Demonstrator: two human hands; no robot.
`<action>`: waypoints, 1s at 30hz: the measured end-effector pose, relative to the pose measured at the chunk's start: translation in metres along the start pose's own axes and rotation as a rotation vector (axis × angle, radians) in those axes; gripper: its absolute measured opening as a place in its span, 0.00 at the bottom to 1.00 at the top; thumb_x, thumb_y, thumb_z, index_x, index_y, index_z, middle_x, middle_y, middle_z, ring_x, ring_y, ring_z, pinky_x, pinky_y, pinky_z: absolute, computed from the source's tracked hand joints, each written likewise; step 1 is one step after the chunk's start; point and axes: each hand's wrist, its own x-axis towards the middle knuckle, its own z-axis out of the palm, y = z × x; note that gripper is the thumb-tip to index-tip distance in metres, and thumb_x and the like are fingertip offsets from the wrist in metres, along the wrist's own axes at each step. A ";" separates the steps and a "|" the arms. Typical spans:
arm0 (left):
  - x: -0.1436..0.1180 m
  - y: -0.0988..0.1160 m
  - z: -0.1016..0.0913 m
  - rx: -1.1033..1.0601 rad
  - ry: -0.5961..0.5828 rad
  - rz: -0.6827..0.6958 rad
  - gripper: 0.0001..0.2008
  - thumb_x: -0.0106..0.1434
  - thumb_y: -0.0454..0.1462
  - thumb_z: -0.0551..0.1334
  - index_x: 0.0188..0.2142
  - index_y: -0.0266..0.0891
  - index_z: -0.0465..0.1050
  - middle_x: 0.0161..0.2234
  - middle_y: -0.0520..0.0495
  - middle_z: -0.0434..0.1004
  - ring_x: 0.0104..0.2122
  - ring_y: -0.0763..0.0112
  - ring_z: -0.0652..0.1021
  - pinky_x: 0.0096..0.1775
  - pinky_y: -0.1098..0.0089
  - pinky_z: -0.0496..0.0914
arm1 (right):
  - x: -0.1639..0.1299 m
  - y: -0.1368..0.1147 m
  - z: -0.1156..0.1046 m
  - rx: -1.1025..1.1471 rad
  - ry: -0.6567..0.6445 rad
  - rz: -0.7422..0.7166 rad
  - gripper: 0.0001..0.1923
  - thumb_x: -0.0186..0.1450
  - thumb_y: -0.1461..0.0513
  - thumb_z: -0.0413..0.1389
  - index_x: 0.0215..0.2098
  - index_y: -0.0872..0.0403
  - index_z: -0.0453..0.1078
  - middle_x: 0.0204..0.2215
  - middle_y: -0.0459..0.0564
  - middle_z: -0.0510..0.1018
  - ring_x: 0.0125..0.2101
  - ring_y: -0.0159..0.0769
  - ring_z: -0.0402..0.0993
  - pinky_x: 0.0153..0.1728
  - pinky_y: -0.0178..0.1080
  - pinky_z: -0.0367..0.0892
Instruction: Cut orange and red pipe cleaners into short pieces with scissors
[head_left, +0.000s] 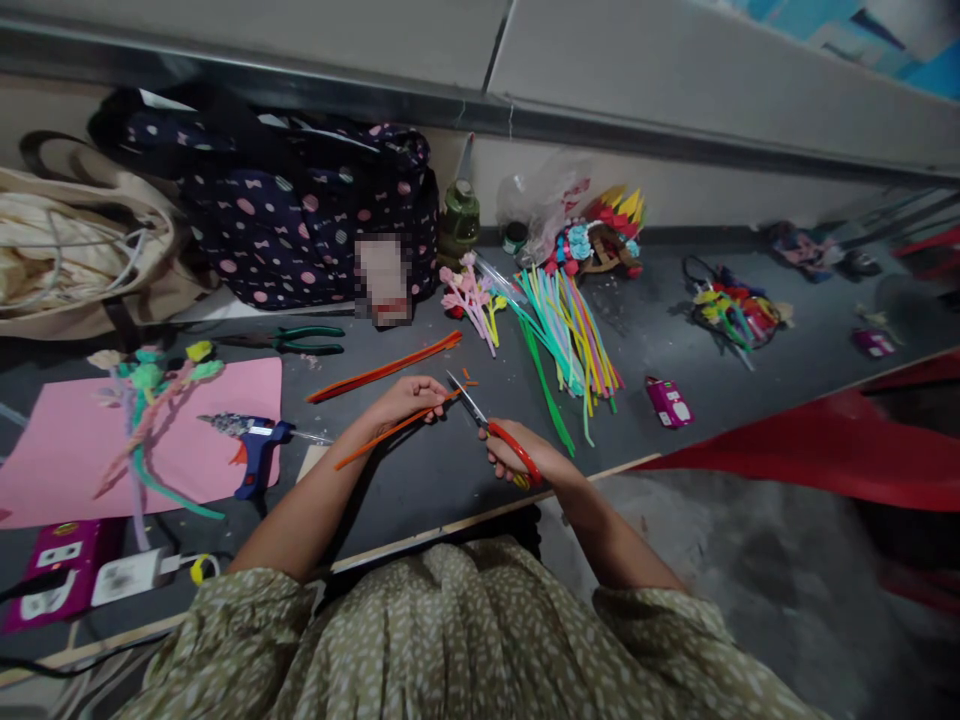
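My left hand (415, 398) pinches an orange pipe cleaner (375, 440), whose long end trails back over the forearm. Its short end pokes out from the fingertips toward the scissors (516, 448). My right hand (514, 450) grips the red handles of these scissors, with the blades slightly apart at the pipe cleaner's tip. Small orange snippets (470, 378) lie on the table just beyond the blades. Behind my left hand rests a bundle of orange and dark pipe cleaners (382, 368).
Many-coloured pipe cleaners (570, 330) lie right of centre, beside pink pipe-cleaner flowers (469, 295). At left, a blue glue gun (259, 450) sits on pink sheet (52, 430), near green-handled pliers (300, 338). A dark patterned bag (300, 220) stands behind. A purple box (670, 402) is to the right.
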 end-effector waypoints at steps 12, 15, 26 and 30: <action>-0.002 0.002 0.003 0.037 -0.010 0.006 0.16 0.53 0.41 0.71 0.36 0.31 0.73 0.25 0.45 0.78 0.22 0.77 0.74 0.26 0.74 0.65 | 0.006 0.004 -0.001 -0.003 -0.015 -0.008 0.05 0.67 0.60 0.50 0.41 0.51 0.64 0.21 0.41 0.71 0.15 0.27 0.68 0.15 0.27 0.62; -0.002 0.002 0.005 0.046 -0.001 0.001 0.16 0.53 0.41 0.70 0.35 0.30 0.74 0.25 0.44 0.78 0.22 0.77 0.74 0.26 0.74 0.65 | 0.009 0.008 -0.001 -0.014 -0.018 -0.021 0.06 0.67 0.59 0.50 0.41 0.51 0.65 0.21 0.41 0.71 0.15 0.28 0.69 0.14 0.28 0.62; 0.004 -0.004 0.005 0.084 0.032 -0.009 0.12 0.55 0.39 0.69 0.34 0.31 0.74 0.24 0.45 0.78 0.20 0.78 0.72 0.25 0.75 0.63 | 0.014 0.013 -0.003 -0.079 -0.035 -0.057 0.09 0.66 0.60 0.49 0.43 0.53 0.65 0.21 0.43 0.73 0.15 0.29 0.69 0.15 0.29 0.61; 0.001 -0.001 0.006 0.073 0.030 -0.020 0.14 0.54 0.41 0.69 0.34 0.32 0.74 0.24 0.46 0.78 0.21 0.77 0.73 0.25 0.76 0.64 | 0.016 0.017 -0.003 -0.081 -0.030 -0.067 0.11 0.66 0.59 0.48 0.44 0.53 0.66 0.21 0.42 0.72 0.15 0.29 0.69 0.16 0.29 0.61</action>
